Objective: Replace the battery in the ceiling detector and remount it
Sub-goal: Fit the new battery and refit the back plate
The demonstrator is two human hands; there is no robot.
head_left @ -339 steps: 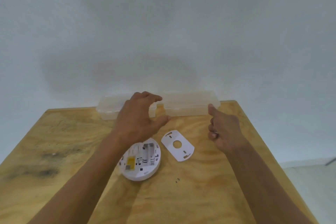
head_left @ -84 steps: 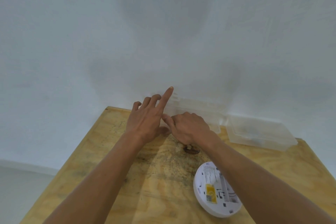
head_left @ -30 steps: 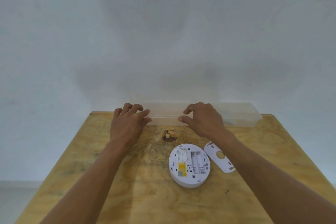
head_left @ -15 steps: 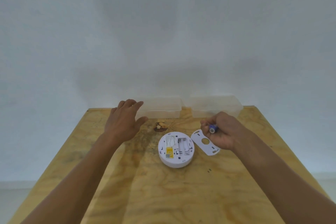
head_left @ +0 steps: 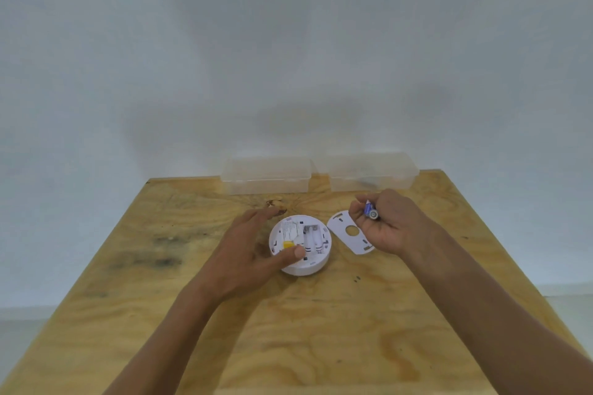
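On the plywood table (head_left: 288,330), the round white detector (head_left: 305,242) lies back-side up near the middle, its battery bay open toward the camera. The left hand (head_left: 244,253) is spread open, its thumb resting on the detector's near-left rim and its fingers reaching along the far-left side, gripping nothing. Just right of the detector lies the white mounting plate (head_left: 349,236). Above its right edge, the right hand (head_left: 390,224) is curled around a blue battery (head_left: 371,212). Two clear plastic boxes (head_left: 266,175) stand at the far edge.

Two clear plastic boxes (head_left: 267,175) on plywood table (head_left: 321,330)
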